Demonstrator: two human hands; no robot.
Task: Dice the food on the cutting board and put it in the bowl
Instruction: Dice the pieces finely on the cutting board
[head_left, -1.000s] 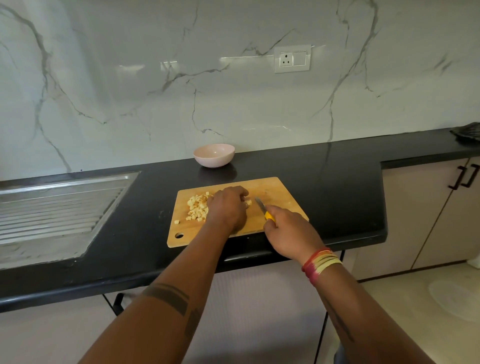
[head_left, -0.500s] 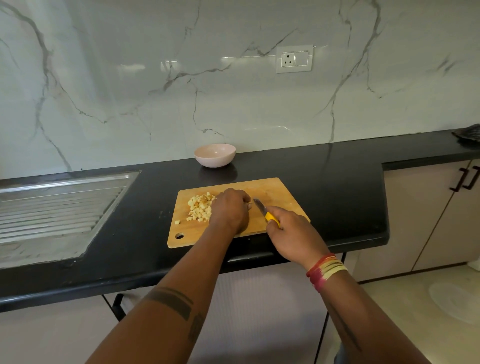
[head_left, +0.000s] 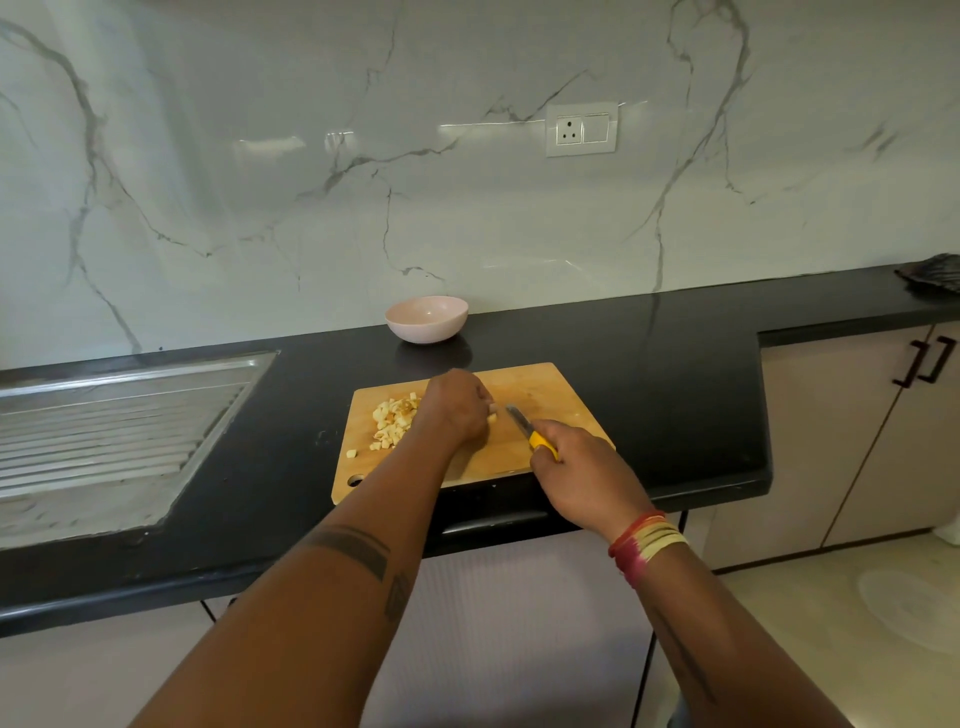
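We are still dicing: left hand (head_left: 457, 408) pinching last pale food piece (head_left: 492, 414) mid cutting board (head_left: 540, 395), right hand (head_left: 582, 475) gripping yellow-handled knife (head_left: 524, 426), blade edging closer than half second ago. Diced pile (head_left: 395, 422) waiting left; pink bowl (head_left: 427, 318) empty, far.

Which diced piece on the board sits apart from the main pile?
The single cube near the cutting board's left edge, just above the hanging hole, lies apart from the pile.

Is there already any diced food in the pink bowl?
No, the pink bowl at the back of the counter shows a bare inside, while the diced pieces lie on the wooden cutting board.
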